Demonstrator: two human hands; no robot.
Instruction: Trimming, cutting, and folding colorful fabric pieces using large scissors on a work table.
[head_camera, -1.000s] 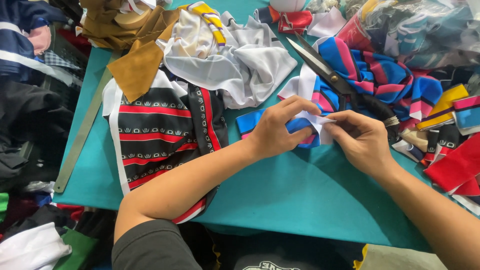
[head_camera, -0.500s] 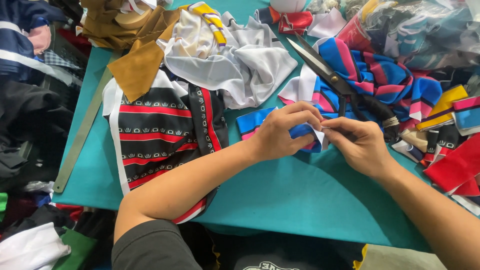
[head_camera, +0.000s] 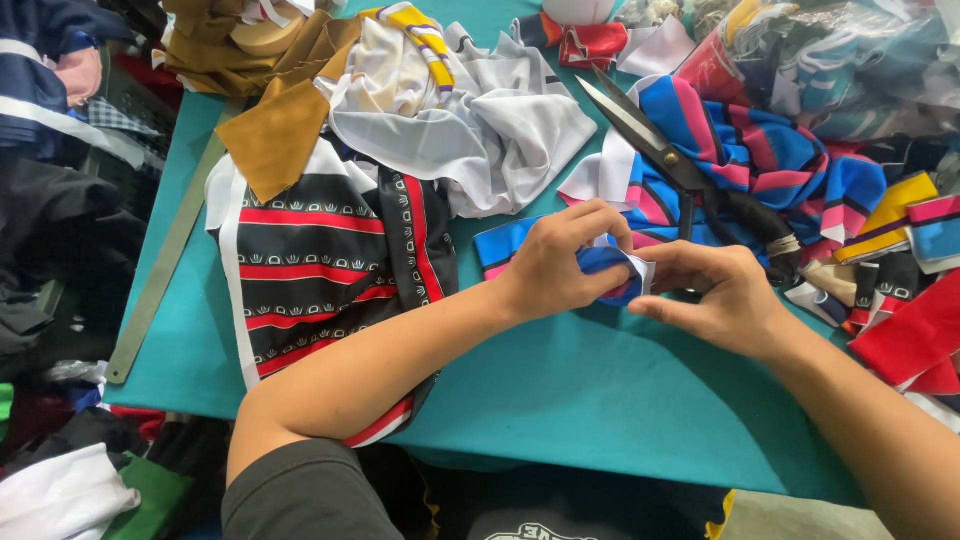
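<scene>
- Left hand (head_camera: 558, 262) is curling over a small blue and white fabric piece (head_camera: 615, 270), its fingers closed down on the cloth's upper fold.
- Right hand (head_camera: 722, 295) is pinching the same piece from the other side, thumb and fingertips pressed together on its white corner.
- Both hands are meeting over the teal table (head_camera: 600, 400), near its middle, with the folded cloth caught between them; the left hand is lying more on top of it, the right just beside it.
- Long black scissors (head_camera: 668, 160) are lying just beyond the hands, blades pointing away toward the far left, handles nearer the right hand.
- A black and red patterned cloth (head_camera: 320, 270) is sitting under the left forearm.
- A metal ruler (head_camera: 165, 260) is resting along the table's left edge.
</scene>
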